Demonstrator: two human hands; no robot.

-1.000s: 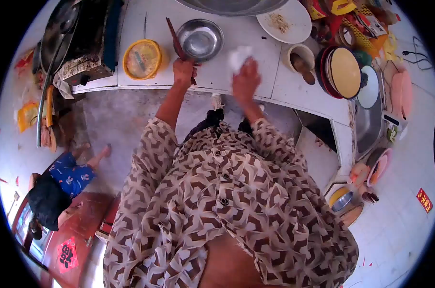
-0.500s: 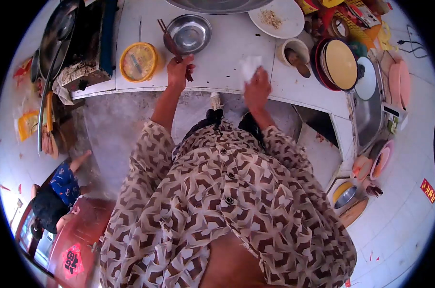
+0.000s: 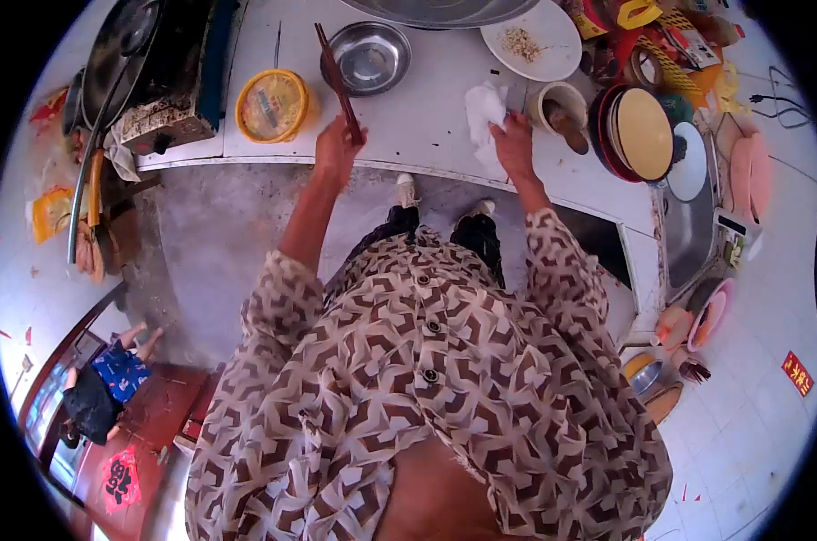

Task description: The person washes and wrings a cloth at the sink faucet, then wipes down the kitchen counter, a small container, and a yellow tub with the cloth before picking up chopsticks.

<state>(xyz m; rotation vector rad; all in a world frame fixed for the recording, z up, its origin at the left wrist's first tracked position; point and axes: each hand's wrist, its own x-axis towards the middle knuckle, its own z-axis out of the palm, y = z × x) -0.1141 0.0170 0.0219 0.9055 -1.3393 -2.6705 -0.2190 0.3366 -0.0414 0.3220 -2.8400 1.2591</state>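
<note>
My left hand [image 3: 334, 151] is closed round the lower part of a pair of dark red-brown chopsticks [image 3: 335, 77]. They point up and away, passing the left rim of a shiny metal bowl [image 3: 372, 61] on the counter. To the left of that hand stands a tub with a yellow-rimmed lid [image 3: 273, 105]. My right hand [image 3: 516, 149] pinches the right side of a crumpled white cloth or paper towel [image 3: 486, 113], which spreads over the counter near its front edge. Just beyond this hand is a cup [image 3: 552, 101] with a brown-ended utensil in it.
On the white counter [image 3: 426, 122], a white plate [image 3: 552, 41] with crumbs lies at the back right. Stacked bowls [image 3: 641, 135] stand near the sink [image 3: 692, 221]. A stove [image 3: 169, 122] is at left. Another person [image 3: 111, 379] is by a red table [image 3: 151, 424] behind left.
My right hand has shifted right, with the white cloth or paper towel now spread larger. The chopsticks have turned more upright and closer together. The view has moved slightly, and the person behind has moved.
</note>
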